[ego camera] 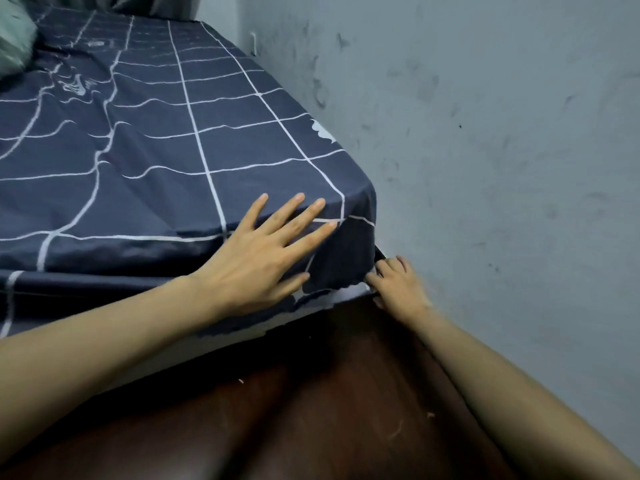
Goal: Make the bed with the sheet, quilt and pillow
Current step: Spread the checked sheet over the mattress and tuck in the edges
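- The sheet [145, 140] is dark blue with thin white lines in a grid, and it covers the top of the bed [311, 317] up to the corner near the wall [485, 133].
- The left hand [263, 258] lies flat on the sheet at this corner, with the fingers straight and spread; the palm is on the side of the mattress and the fingertips reach over the top edge.
- The right hand [398, 285] is lower, at the bottom of the same corner, in the narrow space between the bed and the wall.
- Its fingers are curled at the lower edge of the sheet and seem to pinch the cloth there, but this hand is a little blurred.
- The edge of the sheet hangs uneven along the side of the bed, and a pale strip of mattress shows under it.
- Some wrinkles run across the sheet in the left part.
- A pale green pillow [14, 39] lies at the far left end of the bed, only partly in view.
- Under the bed side there is a dark brown wooden frame [329, 410].
- The wall is grey-blue with many dark marks.
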